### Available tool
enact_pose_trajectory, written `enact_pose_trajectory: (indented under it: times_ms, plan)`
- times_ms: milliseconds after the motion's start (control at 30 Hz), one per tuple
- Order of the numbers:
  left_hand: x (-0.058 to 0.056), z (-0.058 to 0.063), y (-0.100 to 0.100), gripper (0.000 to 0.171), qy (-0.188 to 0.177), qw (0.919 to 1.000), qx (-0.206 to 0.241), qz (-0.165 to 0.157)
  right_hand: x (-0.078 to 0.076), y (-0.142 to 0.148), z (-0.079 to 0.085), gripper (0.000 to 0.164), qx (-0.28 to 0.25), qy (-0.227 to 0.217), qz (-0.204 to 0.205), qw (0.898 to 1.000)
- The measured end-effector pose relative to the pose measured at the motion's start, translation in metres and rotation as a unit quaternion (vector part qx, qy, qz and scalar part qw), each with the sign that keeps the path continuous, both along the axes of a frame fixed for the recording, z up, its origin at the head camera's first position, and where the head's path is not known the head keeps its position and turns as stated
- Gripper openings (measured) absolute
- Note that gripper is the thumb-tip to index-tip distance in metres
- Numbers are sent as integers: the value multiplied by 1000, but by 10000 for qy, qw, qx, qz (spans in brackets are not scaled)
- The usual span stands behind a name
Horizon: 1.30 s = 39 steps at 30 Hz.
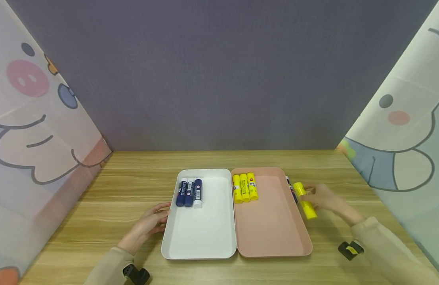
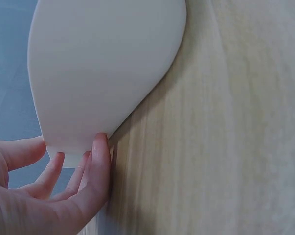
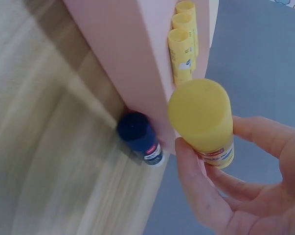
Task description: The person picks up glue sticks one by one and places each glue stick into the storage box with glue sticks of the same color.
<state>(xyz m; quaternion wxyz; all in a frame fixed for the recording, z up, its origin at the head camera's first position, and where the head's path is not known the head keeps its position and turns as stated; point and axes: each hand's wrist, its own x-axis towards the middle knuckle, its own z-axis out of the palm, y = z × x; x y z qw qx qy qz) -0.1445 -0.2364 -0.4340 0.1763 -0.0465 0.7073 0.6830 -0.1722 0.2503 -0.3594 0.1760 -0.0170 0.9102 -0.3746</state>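
On the right, my right hand (image 1: 321, 196) pinches a yellow glue stick (image 1: 305, 200) between thumb and fingers, just outside the pink tray (image 1: 273, 237). The right wrist view has this glue stick (image 3: 201, 117) end-on and close. Beside the pink tray's outer wall lies a dark blue glue stick (image 3: 140, 134) with a white end, partly hidden in the head view. My left hand (image 1: 149, 223) touches the outer left wall of the white tray (image 1: 205, 237) with relaxed fingers. Up close, its fingertips (image 2: 101, 142) meet the tray wall (image 2: 108, 63).
Three dark blue glue sticks (image 1: 189, 192) lie side by side at the white tray's upper left. Three yellow glue sticks (image 1: 245, 187) lie at the pink tray's upper left. Both trays stand side by side on the wooden table (image 1: 141, 174), with a grey panel (image 1: 219, 79) behind.
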Motion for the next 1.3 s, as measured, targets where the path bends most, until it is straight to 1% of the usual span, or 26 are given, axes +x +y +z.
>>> enact_pose_trajectory:
  times_ms: [200,433,567,833,900,1100,1300]
  plan:
    - [0,0,-1,52,18,10000,58,-46,-5,-7,7,61,-150,-19,140,9998]
    - [-1,0,0,51,29,10000,77,-53,-12,-17,13,63,-149,-153,75,9997]
    - [-1,1,0,51,13,10000,82,-27,-17,-21,13,61,-151,-91,137,9998]
    - [0,2,1,52,-21,10000,21,-15,-28,-34,12,59,-272,-184,159,9993]
    - [0,2,1,52,-45,10000,-7,25,-31,-37,11,59,-303,-223,182,9991]
    - [0,3,1,51,-133,9998,-25,152,-39,-47,8,62,-492,-429,50,9979]
    - [0,2,3,51,-201,9995,-39,253,-47,-52,4,63,-501,-459,36,9977]
